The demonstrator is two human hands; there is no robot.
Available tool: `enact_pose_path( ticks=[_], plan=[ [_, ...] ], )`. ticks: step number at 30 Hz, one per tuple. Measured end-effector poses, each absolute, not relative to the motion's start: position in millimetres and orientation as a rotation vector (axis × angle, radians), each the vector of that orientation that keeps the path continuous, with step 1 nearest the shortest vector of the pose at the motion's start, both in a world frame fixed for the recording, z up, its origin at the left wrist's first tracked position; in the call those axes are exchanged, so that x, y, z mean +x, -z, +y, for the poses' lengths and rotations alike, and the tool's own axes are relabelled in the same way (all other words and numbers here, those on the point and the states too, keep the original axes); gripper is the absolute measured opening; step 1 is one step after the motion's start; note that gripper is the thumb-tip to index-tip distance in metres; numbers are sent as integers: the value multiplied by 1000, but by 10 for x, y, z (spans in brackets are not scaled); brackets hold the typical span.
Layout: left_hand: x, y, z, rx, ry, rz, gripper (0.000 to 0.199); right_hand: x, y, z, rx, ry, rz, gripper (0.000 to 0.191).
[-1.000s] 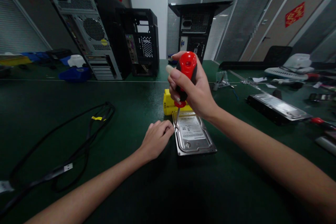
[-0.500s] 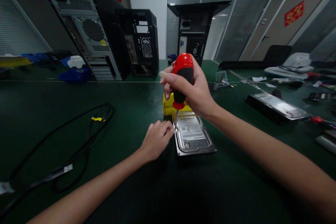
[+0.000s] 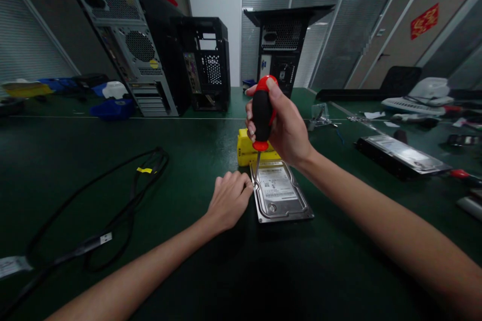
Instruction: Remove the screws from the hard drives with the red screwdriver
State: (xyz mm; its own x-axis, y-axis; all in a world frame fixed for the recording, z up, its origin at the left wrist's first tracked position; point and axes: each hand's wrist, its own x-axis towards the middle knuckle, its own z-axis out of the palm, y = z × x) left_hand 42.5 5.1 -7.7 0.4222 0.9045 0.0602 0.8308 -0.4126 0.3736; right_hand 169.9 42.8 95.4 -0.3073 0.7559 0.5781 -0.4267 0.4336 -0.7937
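A silver hard drive (image 3: pixel 280 195) lies flat on the green table. My right hand (image 3: pixel 288 120) is closed around a red and black screwdriver (image 3: pixel 262 113), thumb near the top of its handle. The shaft points down, its tip at the drive's left edge. My left hand (image 3: pixel 232 195) rests on the table against that edge, fingers curled and thumb and forefinger pinched right by the tip. Whatever they may hold is hidden. Behind the drive, touching or nearly so, is a yellow object (image 3: pixel 246 148), partly covered by my right hand.
Looped black cables (image 3: pixel 130 200) lie to the left. Computer cases stand along the back, including a large tower (image 3: pixel 158 45) and a smaller open case (image 3: pixel 207 65). On the right are another drive in a dark bracket (image 3: pixel 406 153) and a small clear box (image 3: pixel 320 113).
My right hand has turned its grip on the screwdriver, thumb now up by the red top. The whole view has shifted slightly. My left hand and the drive keep their places together.
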Motion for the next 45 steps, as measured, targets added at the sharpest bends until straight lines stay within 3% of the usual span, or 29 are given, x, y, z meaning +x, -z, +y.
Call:
enact_pose_path(
  ticks=[9,19,29,45],
  plan=[
    [400,78,33,2707,-95,1447,31,1777,-957,461,-356,-1094,-1519,36],
    [379,125,76,2401,-376,1447,37,1843,-1036,489,-290,-1325,-1522,31],
    [347,57,15,2191,-868,1461,21,1927,-1029,546,-343,-1127,-1632,32],
    [379,121,153,1954,-955,1346,24,1926,-1064,454,-382,-1086,-1783,30]
  ],
)
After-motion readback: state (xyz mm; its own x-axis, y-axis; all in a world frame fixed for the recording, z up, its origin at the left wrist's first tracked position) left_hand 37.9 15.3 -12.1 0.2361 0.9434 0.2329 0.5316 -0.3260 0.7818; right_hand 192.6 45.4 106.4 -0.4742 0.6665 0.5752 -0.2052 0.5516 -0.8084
